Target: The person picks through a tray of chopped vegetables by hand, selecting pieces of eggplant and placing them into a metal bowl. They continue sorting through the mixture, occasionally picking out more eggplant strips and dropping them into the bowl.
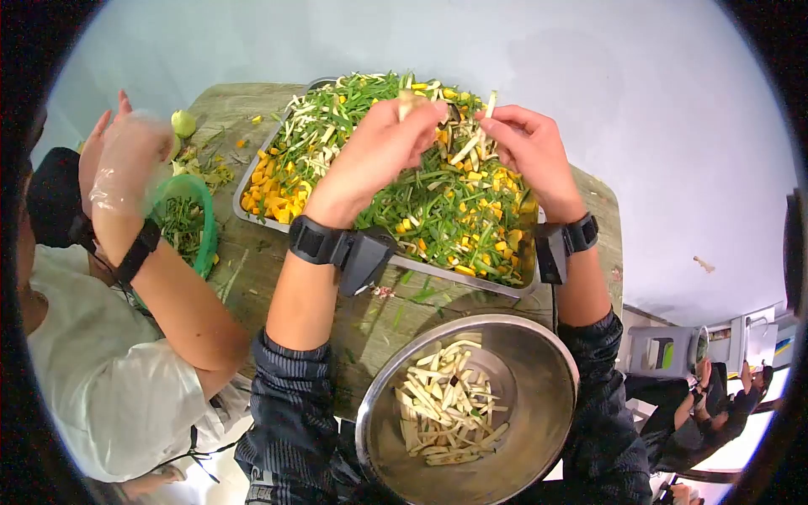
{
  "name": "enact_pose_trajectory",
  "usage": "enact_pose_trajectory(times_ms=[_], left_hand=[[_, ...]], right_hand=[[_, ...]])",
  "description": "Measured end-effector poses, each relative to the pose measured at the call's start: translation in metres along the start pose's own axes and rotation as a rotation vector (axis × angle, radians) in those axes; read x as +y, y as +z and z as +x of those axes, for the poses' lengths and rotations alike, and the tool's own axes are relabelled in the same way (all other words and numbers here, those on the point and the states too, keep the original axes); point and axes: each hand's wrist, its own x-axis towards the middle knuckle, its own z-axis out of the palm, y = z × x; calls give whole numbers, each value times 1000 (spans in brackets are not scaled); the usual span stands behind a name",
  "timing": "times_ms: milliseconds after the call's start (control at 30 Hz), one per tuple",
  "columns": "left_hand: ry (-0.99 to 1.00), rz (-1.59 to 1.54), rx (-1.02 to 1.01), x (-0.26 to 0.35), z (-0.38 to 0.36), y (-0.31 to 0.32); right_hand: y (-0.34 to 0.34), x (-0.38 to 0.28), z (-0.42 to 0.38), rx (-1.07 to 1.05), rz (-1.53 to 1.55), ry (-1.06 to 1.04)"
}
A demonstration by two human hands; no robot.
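Observation:
Both my hands are over a metal tray point(396, 263) heaped with chopped green stems point(412, 198), orange cubes point(282, 202) and pale strips. My left hand point(379, 151) is closed, its fingers curled around pale vegetable strips point(407, 104). Opposite it, my right hand point(532, 156) pinches another pale strip point(491, 104) between thumb and fingers. Loose strips, some dark-edged, lie on the heap between the hands. Below the tray, close to my body, a steel bowl point(539, 404) contains many cut pale strips point(450, 400).
At the left, a co-worker's gloved hand point(130, 160) is blurred above a green basket point(210, 223) of greens. A round pale-green vegetable point(183, 124) and scraps lie on the wooden table point(278, 295). A grey stool point(661, 349) and other people are at the right.

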Motion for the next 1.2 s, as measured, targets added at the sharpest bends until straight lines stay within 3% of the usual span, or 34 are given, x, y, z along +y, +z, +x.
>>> enact_pose_trajectory(times_ms=[33, 167, 233, 300, 400, 467, 567, 633, 700, 733, 800, 900, 1133, 1200], left_hand=[[-60, -255, 24, -7, 3, 3], [-103, -309, 187, -20, 6, 33], [-151, -280, 106, -20, 6, 35], [-43, -416, 70, -16, 3, 46], [-84, -406, 70, -27, 17, 31], [-81, -394, 109, -25, 19, 22], [-96, -376, 129, -22, 19, 11], [-97, -396, 158, -26, 12, 19], [-116, -425, 158, -21, 10, 26], [-100, -459, 146, -20, 10, 31], [-106, -509, 133, -15, 8, 38], [-105, -495, 83, -25, 10, 37], [-232, -306, 24, -29, 10, 35], [-180, -277, 75, -22, 27, 26]], right_hand=[[4, -8, -5, 3, 1, 0], [32, -18, -11, -32, -81, -205], [43, -30, -16, 119, -507, -302], [49, -35, -19, 124, -482, -258], [50, -35, -20, 199, -507, -273], [38, -31, -22, 10, -265, -253], [17, -21, -26, 82, -61, -217], [2, 17, -16, 191, -79, -207], [-8, 60, -9, 273, -439, -178], [-4, 64, -12, 277, -437, -177], [9, 69, -18, 193, -524, 21], [15, 59, -20, 201, -688, 75], [9, 59, -19, 175, -625, 65], [4, 66, -15, 176, -564, 68]])
